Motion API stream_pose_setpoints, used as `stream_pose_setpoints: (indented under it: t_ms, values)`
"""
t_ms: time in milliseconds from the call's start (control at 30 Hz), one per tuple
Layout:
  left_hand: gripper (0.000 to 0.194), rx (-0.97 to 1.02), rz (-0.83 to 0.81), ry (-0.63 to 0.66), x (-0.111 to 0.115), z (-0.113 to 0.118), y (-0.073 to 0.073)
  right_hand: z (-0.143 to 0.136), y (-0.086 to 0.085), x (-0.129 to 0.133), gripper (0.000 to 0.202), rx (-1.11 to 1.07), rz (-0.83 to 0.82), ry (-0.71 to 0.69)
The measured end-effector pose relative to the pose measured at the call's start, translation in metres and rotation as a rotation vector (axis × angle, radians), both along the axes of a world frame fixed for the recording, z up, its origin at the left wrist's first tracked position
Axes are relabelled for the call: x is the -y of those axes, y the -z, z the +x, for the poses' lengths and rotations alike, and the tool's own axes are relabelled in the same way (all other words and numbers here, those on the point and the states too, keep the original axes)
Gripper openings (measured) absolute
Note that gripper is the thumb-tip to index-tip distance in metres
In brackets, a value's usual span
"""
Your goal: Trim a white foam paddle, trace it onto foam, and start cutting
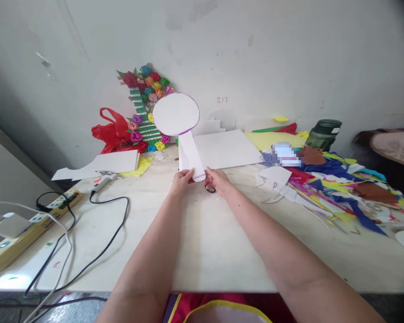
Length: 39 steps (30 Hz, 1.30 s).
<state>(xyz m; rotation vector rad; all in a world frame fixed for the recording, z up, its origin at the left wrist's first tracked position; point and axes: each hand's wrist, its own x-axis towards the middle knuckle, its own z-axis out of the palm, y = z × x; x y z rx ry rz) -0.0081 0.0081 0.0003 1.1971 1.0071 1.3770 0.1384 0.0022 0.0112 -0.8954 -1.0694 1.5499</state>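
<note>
A white cutout with a round, purple-outlined top and a long narrow stem stands up above the table. My left hand pinches the lower left edge of the stem. Close to the stem's lower right corner, my right hand has its fingers closed around scissors, of which only a dark handle loop shows; the blades are hidden. A purple line crosses the stem near its bottom end. Behind the cutout lies a large white board.
Paper flowers and a red bag stand at the back left. A glue gun, cables and a power strip lie left. Right are colored scraps, a phone and a green bottle.
</note>
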Motion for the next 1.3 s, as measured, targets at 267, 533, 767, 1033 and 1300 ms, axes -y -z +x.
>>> stream_pose_setpoints:
  t_ms: [267, 533, 767, 1033, 1300]
  values:
    - [0.036, -0.052, -0.029, 0.034, 0.0014, -0.0023, 0.0007, 0.0003, -0.0007, -0.0009, 0.013, 0.102, 0.063, 0.164]
    - [0.035, -0.152, -0.009, 0.064, 0.0025, -0.0051, 0.0019, 0.0017, -0.0003, -0.0039, 0.01, 0.221, 0.092, 0.198]
    - [0.033, -0.098, 0.014, 0.102, 0.0038, -0.0045, 0.003, -0.0007, 0.0045, -0.007, 0.011, 0.299, 0.103, 0.216]
    - [0.037, 0.025, -0.022, 0.091, 0.0036, -0.0037, 0.0011, 0.0023, 0.0037, -0.0072, 0.011, 0.318, 0.06, 0.296]
    - [0.035, 0.1, -0.011, 0.123, -0.001, -0.0068, 0.0057, 0.0042, 0.0026, -0.0062, 0.014, 0.376, 0.099, 0.235]
